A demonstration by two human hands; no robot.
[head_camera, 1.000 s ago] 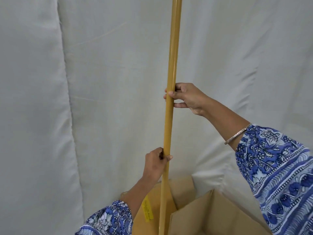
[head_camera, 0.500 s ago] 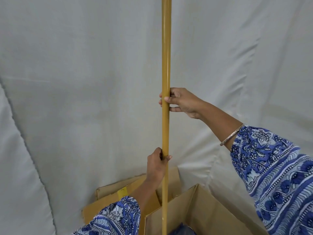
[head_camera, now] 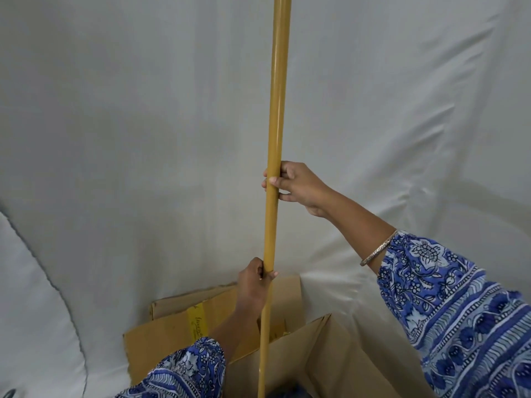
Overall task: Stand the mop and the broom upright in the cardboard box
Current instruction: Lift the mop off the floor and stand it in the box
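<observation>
A long yellow-brown handle [head_camera: 276, 110] stands nearly upright through the middle of the view. Its lower end drops inside the open cardboard box [head_camera: 339, 351] at the bottom, and its head is hidden, so I cannot tell whether it belongs to the mop or the broom. My right hand [head_camera: 298, 188] grips the handle at mid height. My left hand [head_camera: 254, 285] holds it lower down, just above the box's back flap. Something dark blue [head_camera: 290, 393] shows inside the box at the bottom edge.
A white cloth backdrop [head_camera: 129, 139] hangs close behind the box and fills the view. The box's back flaps [head_camera: 172, 323] lean against it, one bearing yellow tape. Patterned blue sleeves cover both my forearms.
The view has shifted left and down, so more of the box and its flaps shows. The handle has gone from slightly tilted to almost vertical, with both hands keeping their grip.
</observation>
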